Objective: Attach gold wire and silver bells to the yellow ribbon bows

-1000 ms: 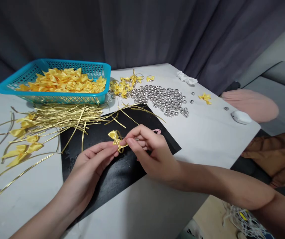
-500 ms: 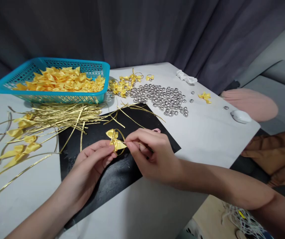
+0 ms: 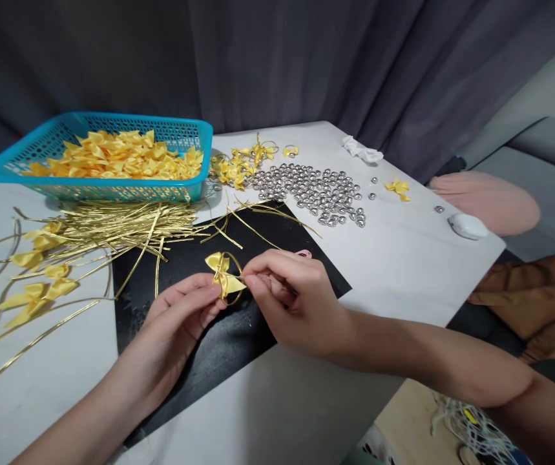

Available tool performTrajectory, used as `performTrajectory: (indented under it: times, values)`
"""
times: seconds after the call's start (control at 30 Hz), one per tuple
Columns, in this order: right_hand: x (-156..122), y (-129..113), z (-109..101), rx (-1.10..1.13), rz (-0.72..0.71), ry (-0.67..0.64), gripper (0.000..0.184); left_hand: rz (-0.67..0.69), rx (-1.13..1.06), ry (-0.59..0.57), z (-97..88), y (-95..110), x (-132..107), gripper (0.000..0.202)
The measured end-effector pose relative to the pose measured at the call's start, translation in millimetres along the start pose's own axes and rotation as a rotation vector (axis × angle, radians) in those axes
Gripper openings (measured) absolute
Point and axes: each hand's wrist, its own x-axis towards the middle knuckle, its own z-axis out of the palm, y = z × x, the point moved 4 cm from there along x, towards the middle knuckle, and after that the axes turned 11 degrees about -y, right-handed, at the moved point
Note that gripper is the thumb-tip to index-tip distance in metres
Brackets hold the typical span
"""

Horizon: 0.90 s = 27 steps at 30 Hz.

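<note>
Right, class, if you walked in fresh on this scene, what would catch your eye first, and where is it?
First comes the turquoise basket heaped with yellow ribbon bows at the far left, and the glittering spread of silver beads to its right. In front, over a black sheet, the left hand and right hand pinch one yellow bow between their fingertips.

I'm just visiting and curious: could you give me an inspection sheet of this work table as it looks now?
Surface: white table with a black sheet under the hands.
Job's things: yellow bow, gold wire looped at it.
Clutter: blue basket of bows, gold strips, silver beads, loose bows, crumpled tissue, white mouse-like object.
Grippers: left hand pinches the bow; right hand pinches the wire.
Cables: pale cords tangled below the table's right edge.
Surroundings: dark curtain, pink cushion, brown cloth.
</note>
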Motion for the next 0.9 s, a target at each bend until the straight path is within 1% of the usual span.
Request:
performTrajectory:
  times: [0.27,0.43,0.5,0.6,0.7,0.73,0.8,0.9]
  values:
    - [-1.1,-4.9,-1.4,0.015,0.016,-0.011,0.012,0.013,-0.004,-0.034,2.3,0.4,-0.3,0.013]
    - [-1.6,-5.4,-1.5,0.018,0.02,-0.022,0.013,0.01,-0.041,0.003,2.7,0.9,-1.0,0.009]
    - [-1.8,-5.4,-1.2,0.024,0.027,-0.029,0.013,0.001,-0.055,0.027,3.4,1.1,-0.6,0.009]
    - [-1.8,-6.0,-0.9,0.036,0.035,-0.034,0.013,-0.041,-0.084,0.106,2.9,-0.4,-0.4,0.019]
    - [-2.8,-8.2,-0.8,0.028,0.014,-0.029,0.012,-0.081,-0.099,0.181,0.9,-1.8,-2.1,0.025]
    - [-3.7,-9.2,-0.6,0.014,-0.003,-0.029,0.012,-0.092,-0.099,0.185,0.6,-2.0,-2.9,0.026]
    - [-6.0,-10.8,0.4,-0.036,-0.044,-0.044,0.012,-0.106,-0.095,0.149,1.0,-2.1,-4.5,0.025]
    - [-9.4,-11.5,3.1,-0.153,-0.114,-0.107,0.013,-0.09,-0.081,0.104,0.8,-0.7,-6.0,0.023]
